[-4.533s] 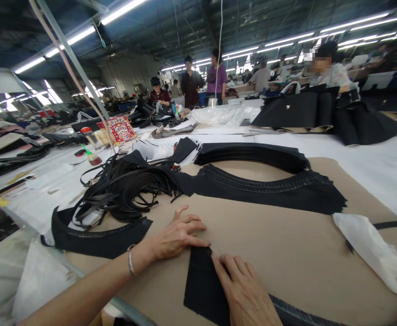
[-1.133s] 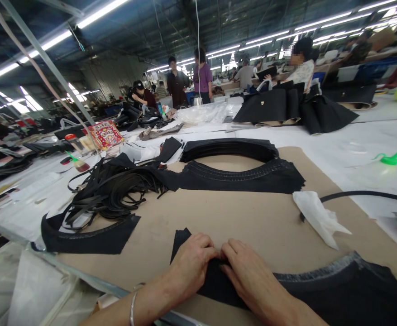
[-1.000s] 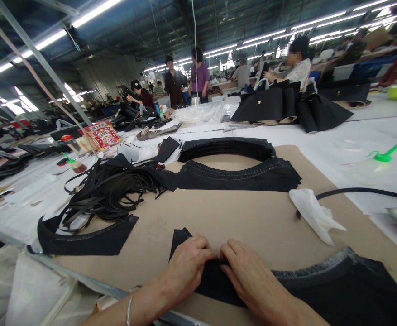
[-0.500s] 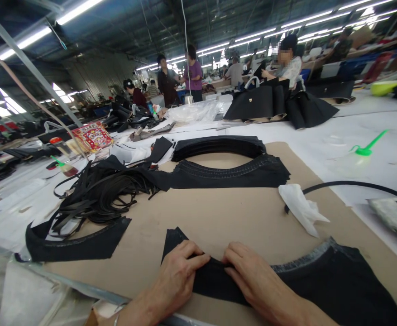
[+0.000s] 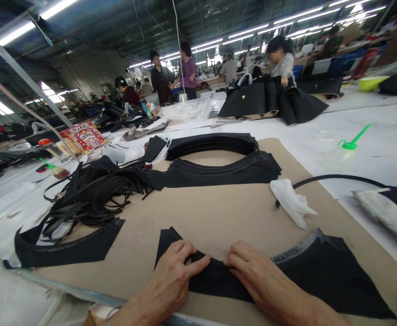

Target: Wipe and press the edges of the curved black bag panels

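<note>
A black panel [image 5: 334, 276] of leather-like material, cut with a curved upper edge, lies flat on the tan board in front of me. Along its right part the curved edge bears a greyish, rough-looking strip. My left hand [image 5: 173, 276] holds the edge left of the middle, its thumb extended along it and its fingers bent. A short gap away, my right hand [image 5: 257, 274] pinches the same edge with fingers and thumb together. Between the hands the edge looks folded over. Both palms cover parts of the panel.
A tan board [image 5: 198, 213] covers the white table. Black strips [image 5: 93, 190] lie heaped at left, near another curved panel [image 5: 69, 249]. Stacked curved panels [image 5: 215, 145] lie behind. At right are a crumpled white tissue [image 5: 291, 203] and a green-spouted bottle [image 5: 349, 147]. People work beyond.
My left thumb has moved out along the edge, and the left fingers have shifted slightly. My right hand stays on the edge. The whole view has shifted a little, with things appearing further left.
</note>
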Demonstrator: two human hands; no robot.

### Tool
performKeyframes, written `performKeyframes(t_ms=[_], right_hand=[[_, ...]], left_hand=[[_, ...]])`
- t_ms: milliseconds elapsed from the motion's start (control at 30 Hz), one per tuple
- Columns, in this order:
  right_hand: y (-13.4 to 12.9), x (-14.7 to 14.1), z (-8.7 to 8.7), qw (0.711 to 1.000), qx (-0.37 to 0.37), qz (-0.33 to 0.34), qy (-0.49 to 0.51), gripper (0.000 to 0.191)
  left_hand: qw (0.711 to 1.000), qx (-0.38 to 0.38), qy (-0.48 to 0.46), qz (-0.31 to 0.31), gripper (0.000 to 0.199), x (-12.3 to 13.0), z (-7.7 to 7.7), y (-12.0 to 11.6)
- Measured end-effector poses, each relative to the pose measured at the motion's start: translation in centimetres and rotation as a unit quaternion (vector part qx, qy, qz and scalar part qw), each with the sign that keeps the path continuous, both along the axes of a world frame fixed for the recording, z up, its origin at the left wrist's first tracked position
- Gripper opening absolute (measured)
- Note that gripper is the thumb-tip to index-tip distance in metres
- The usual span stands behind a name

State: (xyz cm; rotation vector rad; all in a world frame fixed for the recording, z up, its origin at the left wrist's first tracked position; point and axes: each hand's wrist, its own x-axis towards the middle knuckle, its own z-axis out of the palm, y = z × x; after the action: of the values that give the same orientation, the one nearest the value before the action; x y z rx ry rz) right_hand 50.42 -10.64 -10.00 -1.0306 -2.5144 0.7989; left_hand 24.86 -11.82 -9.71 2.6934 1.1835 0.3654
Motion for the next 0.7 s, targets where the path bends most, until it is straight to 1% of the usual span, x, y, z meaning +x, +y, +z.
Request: performKeyframes(t_ms=[133,200,300,367,500,633,700], right_hand=[[0.0,0.5,0.0,1.000,0.003,0.000,-0.002,0.021],[-0.1,0.7,0.0,1.000,0.004,-0.002,-0.004,0.021],[-0.2,0.7,-0.1,1.000,0.014,-0.005,-0.006,0.020],[-0.2,0.7,-0.3,1.000,0.019,-0.008,-0.007,0.019],[-0.2,0.7,-0.4,1.000,0.029,-0.006,0.000,0.018],[-0.1,1.3,0.2,1.000,0.029,-0.002,0.004,0.016],[-0.1,1.7,0.6,1.000,0.020,-0.005,0.000,0.016]], left_hand=[[0.998,0.046,-0.030,-0.005,0.048,0.3,-0.3,-0.1],[0.998,0.035,-0.057,-0.004,0.047,0.8,-0.3,-0.2],[0.995,-0.003,-0.100,0.001,0.044,2.0,-0.3,-0.3],[0.994,-0.016,-0.111,0.002,0.042,2.9,-0.4,-0.5],[0.996,-0.001,-0.090,-0.014,0.041,3.8,-1.1,-1.1],[0.995,0.052,-0.063,-0.049,0.050,3.2,-1.7,-1.4],[0.995,0.057,-0.050,-0.060,0.050,2.9,-1.8,-1.3]])
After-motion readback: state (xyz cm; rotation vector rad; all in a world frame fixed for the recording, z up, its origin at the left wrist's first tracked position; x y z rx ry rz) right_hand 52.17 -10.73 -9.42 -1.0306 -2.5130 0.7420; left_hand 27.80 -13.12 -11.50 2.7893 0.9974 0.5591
